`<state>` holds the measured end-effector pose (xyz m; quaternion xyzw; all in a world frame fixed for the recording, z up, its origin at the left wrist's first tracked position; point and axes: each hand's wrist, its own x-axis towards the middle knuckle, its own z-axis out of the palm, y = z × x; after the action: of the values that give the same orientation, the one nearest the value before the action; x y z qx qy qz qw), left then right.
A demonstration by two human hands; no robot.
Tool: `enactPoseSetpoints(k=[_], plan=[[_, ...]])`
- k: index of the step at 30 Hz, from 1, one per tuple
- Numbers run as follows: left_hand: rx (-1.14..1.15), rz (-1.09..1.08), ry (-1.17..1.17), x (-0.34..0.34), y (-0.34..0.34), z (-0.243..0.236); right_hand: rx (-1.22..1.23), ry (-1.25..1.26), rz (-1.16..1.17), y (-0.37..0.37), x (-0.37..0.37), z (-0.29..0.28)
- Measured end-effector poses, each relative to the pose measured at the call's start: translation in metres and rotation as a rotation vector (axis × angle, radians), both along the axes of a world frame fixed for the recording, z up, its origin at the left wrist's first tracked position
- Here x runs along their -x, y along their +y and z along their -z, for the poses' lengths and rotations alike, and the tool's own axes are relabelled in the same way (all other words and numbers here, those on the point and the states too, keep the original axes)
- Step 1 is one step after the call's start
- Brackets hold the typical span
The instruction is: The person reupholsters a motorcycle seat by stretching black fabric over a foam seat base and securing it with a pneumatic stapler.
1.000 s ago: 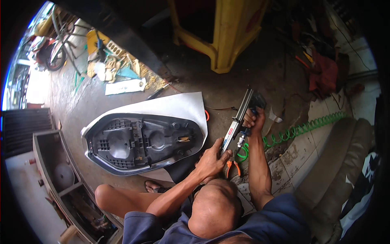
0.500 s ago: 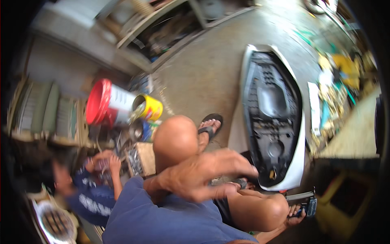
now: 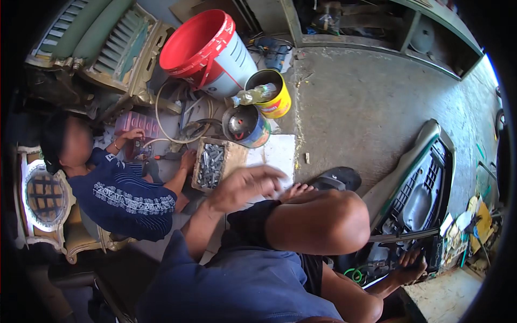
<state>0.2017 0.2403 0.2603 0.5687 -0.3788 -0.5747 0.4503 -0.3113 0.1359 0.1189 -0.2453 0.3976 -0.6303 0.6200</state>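
Observation:
My left hand [image 3: 245, 185] is in the air left of my raised knee, slightly blurred, its fingers loosely stretched and nothing in them. Just beyond it lies a wooden box [image 3: 236, 168] of small grey metal pieces [image 3: 212, 164]. Down at the right, my right hand [image 3: 411, 267] curls round a dark tool, perhaps a staple gun, mostly hidden by the fingers and shadow. A green hose loop [image 3: 353, 275] shows near it. Beside that hand a motorcycle seat [image 3: 417, 202] lies underside up, with its black plastic base and pale cover showing.
A co-worker [image 3: 124, 194] sits at the left, one hand by a pink tray [image 3: 139, 123]. Nearby stand a red-and-white bucket [image 3: 237, 64], a yellow can [image 3: 277, 105] and a blue can [image 3: 261, 132]. Scraps [image 3: 476, 220] lie right; a low cabinet [image 3: 377, 46] stands behind.
The view has swung left, bringing the co-worker and the box of metal pieces further in. My left hand has moved from near the seat toward the box. My right hand stays by the seat.

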Motion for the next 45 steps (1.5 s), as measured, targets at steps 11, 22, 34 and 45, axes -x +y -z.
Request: enactPoseSetpoints(k=[11, 22, 34, 45], plan=[[-0.377, -0.492, -1.407, -0.169, 0.097, 0.119, -0.171, 0.145, -0.05, -0.022, -0.045, 0.024], [-0.479, -0.727, -1.125, -0.175, 0.131, 0.164, -0.164, -0.03, -0.135, -0.014, -0.075, 0.016], [0.044, -0.795, -0.78, -0.16, -0.007, 0.087, -0.043, -0.075, -0.133, -0.011, -0.078, 0.015], [0.451, 0.204, 0.291, 0.185, -0.197, 0.029, 0.297, -0.729, -0.289, -0.026, -0.12, 0.006]])
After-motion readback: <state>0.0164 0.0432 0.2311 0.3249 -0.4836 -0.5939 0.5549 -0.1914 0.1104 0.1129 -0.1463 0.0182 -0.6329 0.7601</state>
